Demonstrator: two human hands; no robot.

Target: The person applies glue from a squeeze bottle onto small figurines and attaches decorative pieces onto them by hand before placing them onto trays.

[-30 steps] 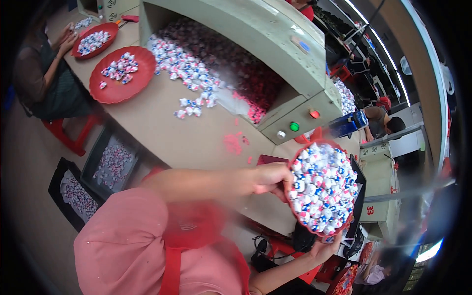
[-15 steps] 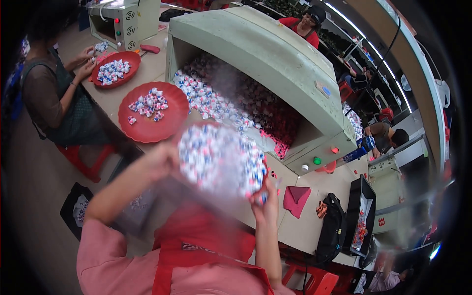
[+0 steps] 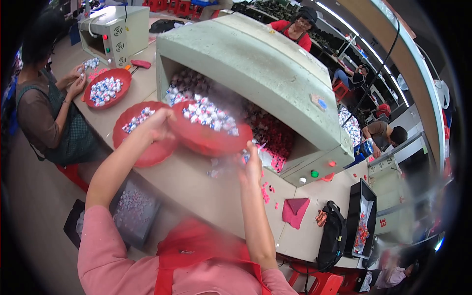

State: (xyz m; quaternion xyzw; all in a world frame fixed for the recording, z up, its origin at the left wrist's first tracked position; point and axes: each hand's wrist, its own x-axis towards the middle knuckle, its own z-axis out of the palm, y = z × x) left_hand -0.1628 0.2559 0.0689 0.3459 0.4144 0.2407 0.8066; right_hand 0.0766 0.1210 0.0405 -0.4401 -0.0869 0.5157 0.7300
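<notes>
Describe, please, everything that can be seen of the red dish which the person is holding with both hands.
The red dish is round, shallow and slightly blurred; it looks like plastic. It carries a heap of small white, blue and pink pieces. It appears tilted, its far side lower, before the opening of the pale green box. The left hand grips its left edge, the right hand its right edge. It partly covers another red dish; whether they touch is unclear.
</notes>
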